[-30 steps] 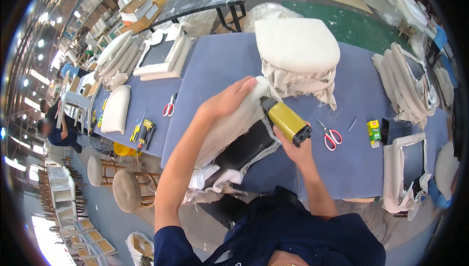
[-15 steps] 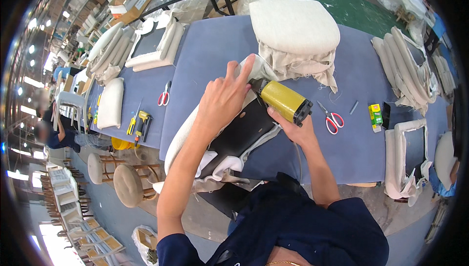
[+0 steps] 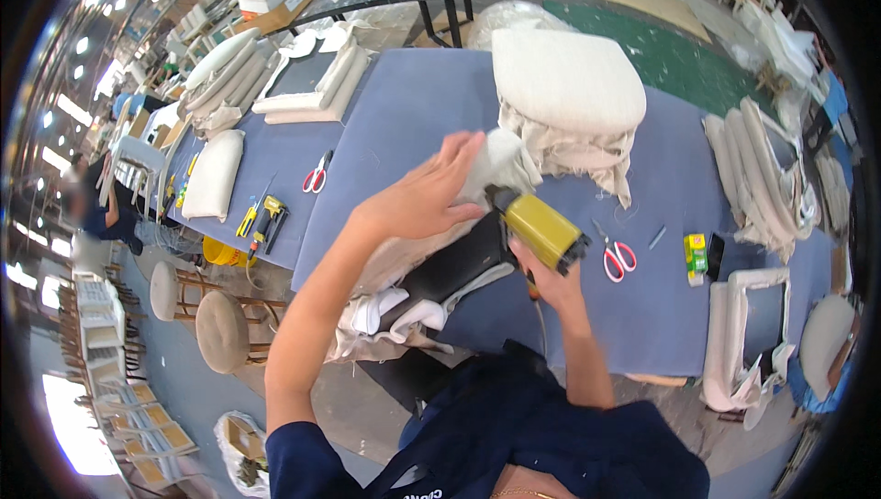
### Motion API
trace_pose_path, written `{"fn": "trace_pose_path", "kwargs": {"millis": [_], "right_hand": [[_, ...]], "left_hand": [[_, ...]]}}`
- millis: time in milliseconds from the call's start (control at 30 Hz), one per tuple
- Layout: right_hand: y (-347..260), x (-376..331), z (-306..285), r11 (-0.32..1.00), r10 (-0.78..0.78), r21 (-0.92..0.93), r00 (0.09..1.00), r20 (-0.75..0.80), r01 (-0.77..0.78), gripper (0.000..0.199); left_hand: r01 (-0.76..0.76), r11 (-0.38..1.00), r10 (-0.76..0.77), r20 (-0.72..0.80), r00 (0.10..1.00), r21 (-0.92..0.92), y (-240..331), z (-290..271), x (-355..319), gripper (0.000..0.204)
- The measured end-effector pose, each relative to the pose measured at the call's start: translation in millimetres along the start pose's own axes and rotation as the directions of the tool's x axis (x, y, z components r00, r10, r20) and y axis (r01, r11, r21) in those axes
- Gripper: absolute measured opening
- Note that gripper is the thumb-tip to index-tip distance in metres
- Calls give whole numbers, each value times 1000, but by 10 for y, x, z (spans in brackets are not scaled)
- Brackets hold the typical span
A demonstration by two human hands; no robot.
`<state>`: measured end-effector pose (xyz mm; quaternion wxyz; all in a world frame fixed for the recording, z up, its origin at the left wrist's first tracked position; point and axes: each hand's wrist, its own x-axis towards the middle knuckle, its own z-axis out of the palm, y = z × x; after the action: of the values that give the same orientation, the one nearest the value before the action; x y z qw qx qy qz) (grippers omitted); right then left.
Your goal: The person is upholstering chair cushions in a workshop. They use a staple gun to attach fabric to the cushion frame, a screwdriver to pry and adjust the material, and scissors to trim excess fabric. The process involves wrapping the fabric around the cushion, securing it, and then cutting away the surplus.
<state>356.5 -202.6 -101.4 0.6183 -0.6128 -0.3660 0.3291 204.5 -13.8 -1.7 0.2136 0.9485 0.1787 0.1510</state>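
My right hand is wrapped round the handle of a yellow staple gun. The gun's dark nose points left at the far end of a cushion's black underside. Cream fabric wraps the cushion's rim and bunches white at its near end. My left hand is stretched out flat over the fabric on the cushion's left side, fingers together and nothing gripped. Whether its palm presses on the fabric is hidden. The cushion lies slanted on the blue-covered table, near its front edge.
Just beyond stands a stack of cream cushions. On the right lie red-handled scissors, a green and yellow box and upholstered frames. Leftward are a second pair of scissors, another staple gun and round-seated stools.
My left hand has gone from spread, raised fingers to a flatter shape with fingers together. The staple gun stays in my right hand near the cushion's far end. The whole view has shifted slightly.
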Motion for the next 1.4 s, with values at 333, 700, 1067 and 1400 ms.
{"fn": "trace_pose_path", "kwargs": {"millis": [333,700,1067,1400], "right_hand": [[235,-102,160,942,-249,-259,962,-111,214,19],[-154,25,208,998,-35,43,999,-37,37,31],[75,-171,256,907,-278,-309,958,67,285,24],[50,-448,30,910,-156,-386,987,23,153,24]], "left_hand": [[402,882,-351,225,909,-247,-149,50,89,62],[160,882,-149,-59,987,443,228,97,-150,61],[81,900,-92,5,996,428,366,20,-289,94],[388,781,-286,271,919,-490,-416,72,-144,63]]}}
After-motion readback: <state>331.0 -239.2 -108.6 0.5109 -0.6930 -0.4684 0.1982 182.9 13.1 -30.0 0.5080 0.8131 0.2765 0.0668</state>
